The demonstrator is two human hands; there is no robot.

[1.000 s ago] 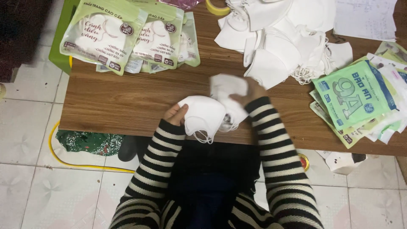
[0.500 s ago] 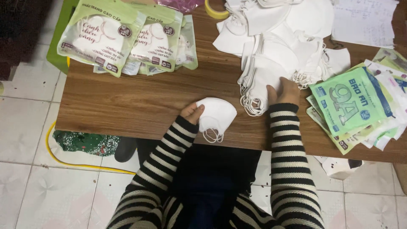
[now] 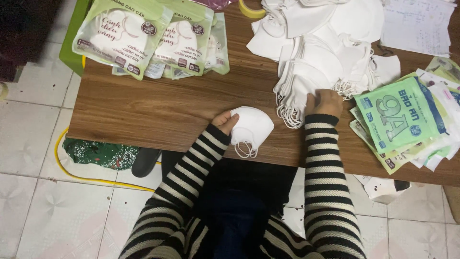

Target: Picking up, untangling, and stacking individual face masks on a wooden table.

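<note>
My left hand (image 3: 224,121) grips a small stack of folded white face masks (image 3: 251,127) resting on the wooden table (image 3: 158,112) near its front edge, ear loops hanging toward me. My right hand (image 3: 325,101) reaches into the near edge of a big heap of white masks (image 3: 326,52) and pinches one or more of them. Both arms wear black-and-white striped sleeves.
Green-and-white filled mask pouches (image 3: 143,38) lie at the table's far left. A pile of flat green printed pouches (image 3: 407,120) sits at the right. A yellow tape roll (image 3: 251,9) and a paper sheet (image 3: 417,24) lie at the back. Tiled floor lies below.
A second ago both hands held masks together at the table's front. My right hand has since moved right and away to the white heap, while the left set its stack on the table.
</note>
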